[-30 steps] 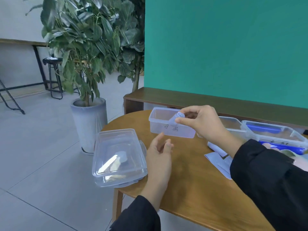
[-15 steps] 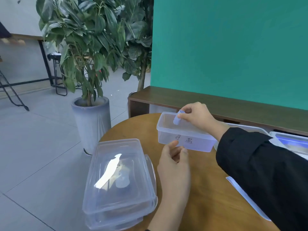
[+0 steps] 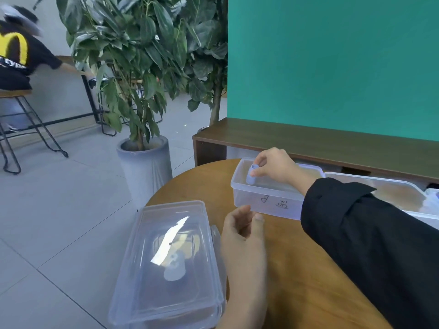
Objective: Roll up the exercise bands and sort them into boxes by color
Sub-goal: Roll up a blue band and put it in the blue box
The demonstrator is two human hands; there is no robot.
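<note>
Inside the open box's [image 3: 266, 200] left rim, right hand [image 3: 276, 166] pinches rolled band [image 3: 251, 175]

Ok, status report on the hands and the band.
Right hand pinching rolled pale-blue band, lowering into open labelled box. Left hand idle, loosely curled, holding nothing. Nothing in the way.

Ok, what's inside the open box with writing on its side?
The right hand holds one rolled pale blue band upright inside the open box. Nothing else shows on the visible floor; the hand and black sleeve cover the box's right part.
</note>
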